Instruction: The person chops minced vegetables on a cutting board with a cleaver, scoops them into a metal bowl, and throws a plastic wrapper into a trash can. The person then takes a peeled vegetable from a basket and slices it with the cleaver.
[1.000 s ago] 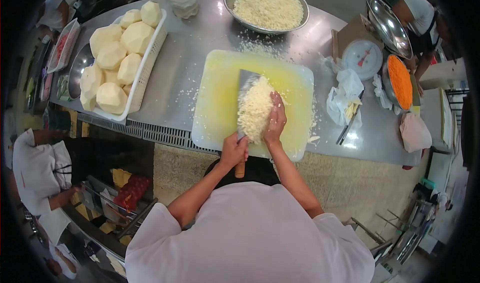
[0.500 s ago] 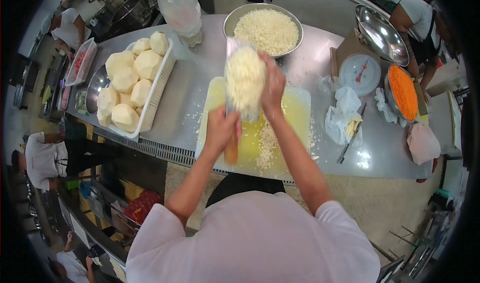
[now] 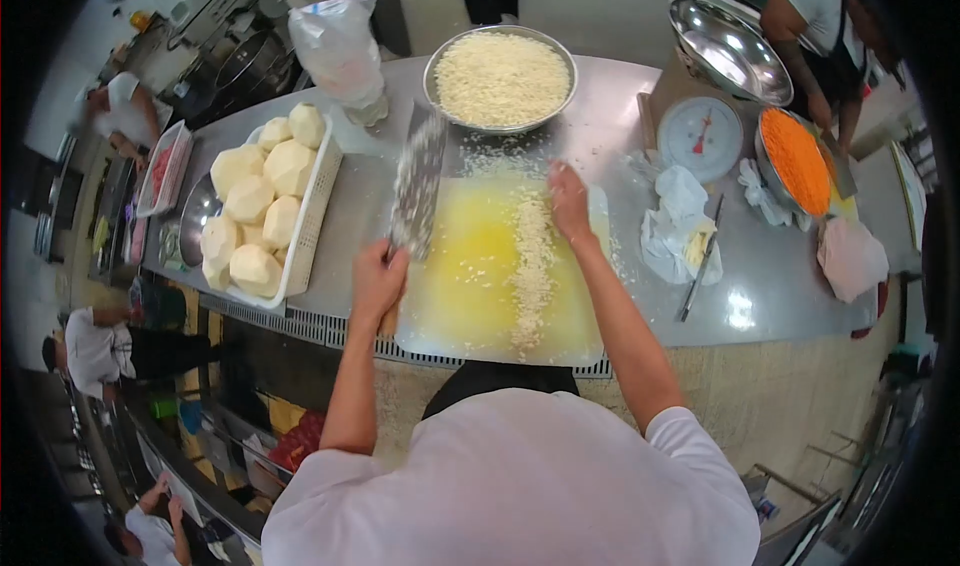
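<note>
since half a second ago the cleaver [image 3: 415, 181] has swung to the left of the steel bowl [image 3: 503, 128], the heap is gone from its blade, and the two hands have moved apart. pale bits speckle the blade, which is over the far left corner of the cutting board [image 3: 450, 321], and the left hand [image 3: 380, 281] is clamped round the wooden handle. the right hand [image 3: 568, 201] is empty and loosely bent, by the board's far right corner. between the hands, a strip of chopped bits [image 3: 533, 276] runs down the board toward its near edge. the steel bowl, heaped with similar bits, stands at the far edge of the counter [image 3: 640, 316], just beyond the board. near the counter's left end, a white basket [image 3: 308, 216] holds peeled roots [image 3: 250, 198], with a plastic bag [image 3: 340, 51] upright at the far edge beside it. toward the right end are a dial scale [image 3: 700, 138], a crumpled bag [image 3: 668, 201] and a bowl of orange shreds [image 3: 797, 161].
</note>
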`<state>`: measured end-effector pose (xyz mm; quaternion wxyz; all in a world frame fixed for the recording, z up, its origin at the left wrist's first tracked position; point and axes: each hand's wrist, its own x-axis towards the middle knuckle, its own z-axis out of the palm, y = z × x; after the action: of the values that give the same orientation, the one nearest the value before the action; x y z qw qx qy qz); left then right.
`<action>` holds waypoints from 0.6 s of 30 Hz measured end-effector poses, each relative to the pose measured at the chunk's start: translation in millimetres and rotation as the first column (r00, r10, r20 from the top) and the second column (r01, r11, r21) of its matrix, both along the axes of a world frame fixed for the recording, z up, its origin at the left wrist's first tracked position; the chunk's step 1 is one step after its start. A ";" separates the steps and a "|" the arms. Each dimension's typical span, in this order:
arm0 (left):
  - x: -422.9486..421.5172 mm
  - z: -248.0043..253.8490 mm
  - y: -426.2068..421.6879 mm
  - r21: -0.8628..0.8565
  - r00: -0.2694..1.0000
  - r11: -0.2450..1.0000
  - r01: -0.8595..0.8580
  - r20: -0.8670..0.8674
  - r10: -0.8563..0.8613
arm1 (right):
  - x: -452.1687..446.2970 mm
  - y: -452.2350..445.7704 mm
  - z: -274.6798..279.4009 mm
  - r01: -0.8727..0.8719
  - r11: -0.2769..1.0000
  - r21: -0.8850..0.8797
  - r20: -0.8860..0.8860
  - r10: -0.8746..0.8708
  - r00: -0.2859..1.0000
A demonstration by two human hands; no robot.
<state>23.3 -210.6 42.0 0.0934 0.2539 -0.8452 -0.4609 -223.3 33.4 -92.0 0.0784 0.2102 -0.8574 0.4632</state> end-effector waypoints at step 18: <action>-23.3 -105.9 27.9 -0.658 0.624 0.342 0.671 0.252 -0.740 | 181.5 85.5 72.8 0.108 0.939 -0.326 -0.213 -0.184 0.960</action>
<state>0.0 -182.7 -63.9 0.0121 -0.2129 -0.9709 -0.1090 -41.8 118.9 -19.2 0.2480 0.1850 -0.7712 0.5563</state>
